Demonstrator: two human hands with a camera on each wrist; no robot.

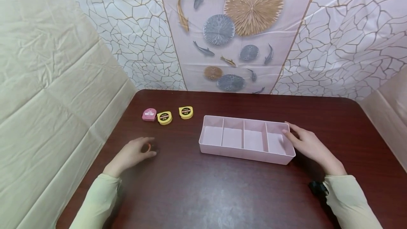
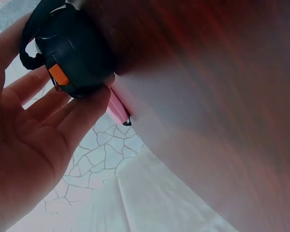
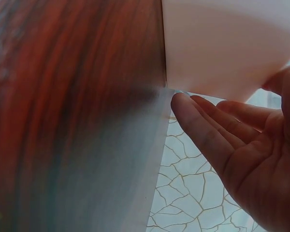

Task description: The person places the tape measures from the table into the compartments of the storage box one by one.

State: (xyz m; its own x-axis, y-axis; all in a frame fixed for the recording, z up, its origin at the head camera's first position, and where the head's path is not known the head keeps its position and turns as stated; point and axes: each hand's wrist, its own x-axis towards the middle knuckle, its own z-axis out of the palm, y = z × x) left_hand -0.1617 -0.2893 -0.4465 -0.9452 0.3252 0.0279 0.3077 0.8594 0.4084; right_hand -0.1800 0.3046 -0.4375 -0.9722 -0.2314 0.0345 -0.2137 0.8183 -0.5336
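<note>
Left hand (image 1: 131,153): fingers curl round black tape measure (image 2: 82,53), probably hard, compact; hold its sides | Right hand (image 1: 311,147): loosely pinches end of pink tray (image 1: 245,153), likely light, stiff

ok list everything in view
pink tape measure: 1, pink, back left
yellow tape measures: 2, yellow, right of it
black object: 1, black, orange, in left hand
tray: 1, pale pink, centre
table: 1, dark red, under tray
backdrop: 1, patterned white, behind table
sheeting: count unclear, cream, sides
sleeves: 2, pale, front left, front right
wrist item: 1, black, by right sleeve
left hand: 1, bare, round black object
right hand: 1, bare, tray's right end
</note>
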